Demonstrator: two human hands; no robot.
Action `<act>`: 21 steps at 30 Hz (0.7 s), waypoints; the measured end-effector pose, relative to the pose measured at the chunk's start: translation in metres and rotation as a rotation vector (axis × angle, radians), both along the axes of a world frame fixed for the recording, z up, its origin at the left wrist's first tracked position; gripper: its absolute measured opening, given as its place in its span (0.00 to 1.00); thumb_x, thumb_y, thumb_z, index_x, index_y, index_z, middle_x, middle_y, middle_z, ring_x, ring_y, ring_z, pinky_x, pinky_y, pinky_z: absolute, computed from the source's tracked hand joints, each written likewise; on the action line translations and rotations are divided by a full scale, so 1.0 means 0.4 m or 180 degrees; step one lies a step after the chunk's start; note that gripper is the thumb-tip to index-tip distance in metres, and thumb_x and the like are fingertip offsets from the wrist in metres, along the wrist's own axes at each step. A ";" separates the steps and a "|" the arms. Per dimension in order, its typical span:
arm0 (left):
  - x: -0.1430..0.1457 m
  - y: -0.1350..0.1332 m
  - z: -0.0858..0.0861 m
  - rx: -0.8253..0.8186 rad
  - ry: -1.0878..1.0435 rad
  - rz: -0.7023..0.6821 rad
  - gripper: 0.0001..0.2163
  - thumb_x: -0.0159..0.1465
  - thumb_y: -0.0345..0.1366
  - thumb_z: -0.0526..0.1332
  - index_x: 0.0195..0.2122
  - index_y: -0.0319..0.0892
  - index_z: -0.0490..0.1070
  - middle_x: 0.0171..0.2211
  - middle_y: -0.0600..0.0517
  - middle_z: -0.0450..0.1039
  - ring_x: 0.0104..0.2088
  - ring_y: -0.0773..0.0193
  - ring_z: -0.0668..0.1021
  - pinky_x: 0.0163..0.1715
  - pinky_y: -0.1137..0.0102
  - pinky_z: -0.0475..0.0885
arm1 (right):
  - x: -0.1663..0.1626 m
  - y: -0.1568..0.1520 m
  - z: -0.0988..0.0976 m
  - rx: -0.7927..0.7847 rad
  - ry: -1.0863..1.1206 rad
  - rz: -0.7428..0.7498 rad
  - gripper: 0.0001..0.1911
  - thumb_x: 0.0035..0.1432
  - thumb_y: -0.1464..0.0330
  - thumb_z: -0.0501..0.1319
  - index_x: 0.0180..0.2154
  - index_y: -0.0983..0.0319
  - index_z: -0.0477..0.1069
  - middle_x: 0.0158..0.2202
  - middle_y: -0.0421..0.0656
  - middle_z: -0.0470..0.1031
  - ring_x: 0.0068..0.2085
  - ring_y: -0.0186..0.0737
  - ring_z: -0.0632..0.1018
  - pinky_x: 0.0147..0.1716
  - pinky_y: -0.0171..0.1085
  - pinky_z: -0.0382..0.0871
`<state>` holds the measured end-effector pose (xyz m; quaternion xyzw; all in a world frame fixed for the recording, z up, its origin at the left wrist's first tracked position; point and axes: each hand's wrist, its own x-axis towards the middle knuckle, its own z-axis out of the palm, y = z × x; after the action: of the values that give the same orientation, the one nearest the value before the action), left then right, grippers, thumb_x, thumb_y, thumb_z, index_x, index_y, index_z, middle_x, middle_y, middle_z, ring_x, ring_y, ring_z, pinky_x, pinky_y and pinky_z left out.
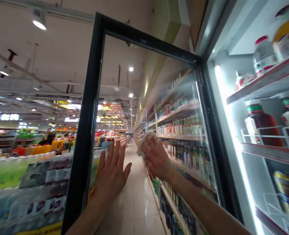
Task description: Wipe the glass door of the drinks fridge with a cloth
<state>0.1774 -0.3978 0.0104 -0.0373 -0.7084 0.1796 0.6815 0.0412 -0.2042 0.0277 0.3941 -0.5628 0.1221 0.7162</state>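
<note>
A glass cooler door [88, 107] with a black frame stands swung out in front of me. Fingers spread, my left hand [112, 166] is held flat at the left part of the pane, near the frame. My right hand [156, 156] presses a crumpled white cloth [145, 142] to the middle of the glass, its fingers bent over the cloth. Part of the cloth is hidden under that hand. Shelves of bottles and a long aisle show in the pane, and I cannot tell how much of this is reflection.
On the right, the lit cooler holds bottles on shelves, among them a dark red-brown bottle [262, 124] behind a wire rail. Stacked drink packs [37, 186] stand left of the door. A person [48, 139] is far off among the displays.
</note>
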 end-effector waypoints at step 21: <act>-0.055 -0.036 0.001 -0.0054 0.0076 -0.0070 0.30 0.64 0.38 0.50 0.65 0.37 0.38 0.64 0.39 0.47 0.65 0.51 0.47 0.60 0.51 0.48 | -0.169 0.298 0.265 -0.1727 -0.0867 0.0102 0.25 0.61 0.69 0.42 0.52 0.76 0.64 0.61 0.63 0.53 0.64 0.59 0.49 0.58 0.62 0.45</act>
<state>0.1553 -0.4123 0.0106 -0.0487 -0.6983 0.1785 0.6915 -0.0263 -0.0849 0.1337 0.1772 -0.5942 0.3309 0.7113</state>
